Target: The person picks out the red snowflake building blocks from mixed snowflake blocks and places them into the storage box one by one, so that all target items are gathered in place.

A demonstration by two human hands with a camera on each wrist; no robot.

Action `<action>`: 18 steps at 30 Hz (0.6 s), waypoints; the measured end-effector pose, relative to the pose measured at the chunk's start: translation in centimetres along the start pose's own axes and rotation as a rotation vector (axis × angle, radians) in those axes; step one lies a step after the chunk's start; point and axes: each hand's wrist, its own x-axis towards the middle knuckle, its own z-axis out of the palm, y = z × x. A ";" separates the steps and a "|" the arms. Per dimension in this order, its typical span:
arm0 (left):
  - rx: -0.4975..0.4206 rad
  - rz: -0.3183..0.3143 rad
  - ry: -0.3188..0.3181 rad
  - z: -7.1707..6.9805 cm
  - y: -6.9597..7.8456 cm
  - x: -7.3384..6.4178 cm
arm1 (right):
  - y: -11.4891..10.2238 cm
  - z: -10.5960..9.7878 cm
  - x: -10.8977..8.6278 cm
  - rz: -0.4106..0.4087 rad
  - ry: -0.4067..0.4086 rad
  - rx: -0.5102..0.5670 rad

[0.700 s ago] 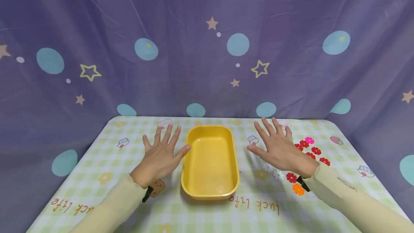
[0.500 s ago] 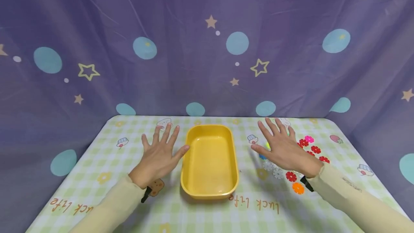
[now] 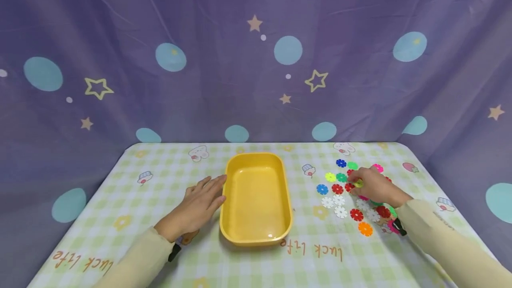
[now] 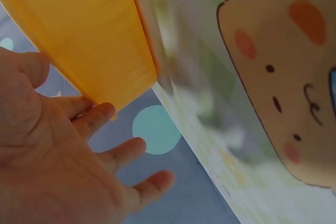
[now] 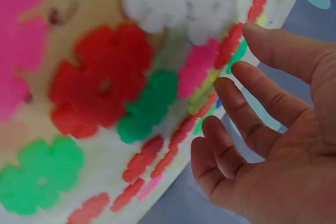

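The head view looks forward and down from the near side of the yellow tray, far enough back to take in the whole tray, most of the desk around it and the curtain beyond. The left wrist view sits close in, low at the tray's left, rolled sideways, facing its outer wall past the left hand. The right wrist view, also rolled, looks from well to the tray's right, very near the flower-shaped discs and the right hand. Head and left wrist share that hand and the tray; head and right wrist share the discs.
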 end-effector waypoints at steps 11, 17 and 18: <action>-0.029 -0.029 -0.011 0.0 0.0 0.0 | 0.9 -0.3 1.0 0.038 -0.119 0.072; -0.050 -0.032 -0.018 0.1 -0.1 -0.1 | 1.4 0.1 1.3 0.076 -0.178 0.147; -0.054 -0.036 -0.022 0.2 -0.1 -0.1 | 1.4 0.2 1.2 0.074 -0.173 0.147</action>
